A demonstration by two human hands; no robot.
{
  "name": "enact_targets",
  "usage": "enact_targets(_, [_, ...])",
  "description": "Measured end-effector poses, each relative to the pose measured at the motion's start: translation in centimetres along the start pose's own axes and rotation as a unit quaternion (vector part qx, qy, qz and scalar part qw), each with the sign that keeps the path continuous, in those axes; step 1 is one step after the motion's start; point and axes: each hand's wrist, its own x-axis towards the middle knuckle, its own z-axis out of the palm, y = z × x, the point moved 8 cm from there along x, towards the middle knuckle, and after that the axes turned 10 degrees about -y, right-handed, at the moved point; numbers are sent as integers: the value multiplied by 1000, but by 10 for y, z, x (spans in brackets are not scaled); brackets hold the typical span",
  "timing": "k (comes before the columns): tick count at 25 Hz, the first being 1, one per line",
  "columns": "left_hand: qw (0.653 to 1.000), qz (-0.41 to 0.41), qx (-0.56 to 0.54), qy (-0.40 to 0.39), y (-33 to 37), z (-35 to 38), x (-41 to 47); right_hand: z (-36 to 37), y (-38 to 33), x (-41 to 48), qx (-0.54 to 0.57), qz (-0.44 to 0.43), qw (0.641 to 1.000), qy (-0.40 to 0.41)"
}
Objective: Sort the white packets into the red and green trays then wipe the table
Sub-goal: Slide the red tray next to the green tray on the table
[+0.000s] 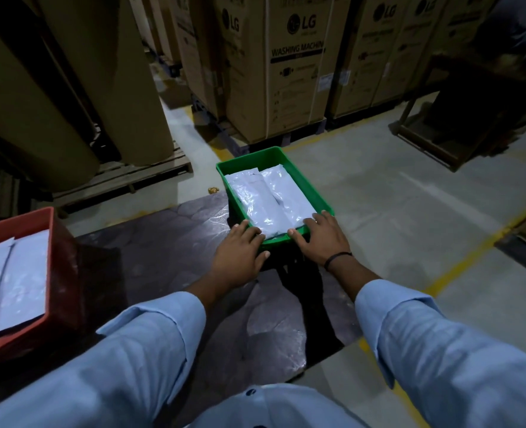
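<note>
Since the visible worktop [169,242] shows no loose packets, sorting looks finished. Red tray [17,218], lower left of frame, holds white packets [11,273]. Green tray [304,180], centre, sits at the worktop's far edge with more of them. Left hand [240,247] and right hand [323,239] clasp its near rim, fingers curled over. Suggest moving it level and slowly, then wiping.

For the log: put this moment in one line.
left hand: grips green tray | right hand: grips green tray | packets: in green tray, red tray
</note>
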Motion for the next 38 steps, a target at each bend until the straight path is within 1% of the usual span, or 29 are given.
enact_targets(3, [999, -34, 5, 6, -28, 1, -28, 6, -37, -5, -16, -44, 999, 5])
enact_targets(6, [996, -90, 17, 13, -65, 0, -66, 11, -87, -11, -37, -116, 992, 18])
enact_targets(10, [987, -154, 38, 26, -111, 1, -125, 26, -156, -19, -43, -199, 979, 14])
enact_targets(17, [971, -231, 68, 13, -160, 4, -204, 53, -248, -36, -44, -260, 964, 24])
enact_targets(20, [962, -263, 67, 9, -179, 5, -232, 62, -280, -42, -48, -283, 958, 14])
enact_targets(24, [958, -276, 76, 24, -192, 6, -263, 70, -311, -48, -55, -305, 951, 14])
enact_targets(28, [955, -283, 85, 22, -203, 4, -278, 75, -334, -50, -64, -318, 946, 13])
enact_targets(34, [950, -297, 91, 16, -220, 4, -296, 98, -371, -63, -42, -366, 929, -45])
enact_targets(38, [948, -303, 94, 15, -227, 4, -305, 106, -385, -69, -41, -375, 924, -63])
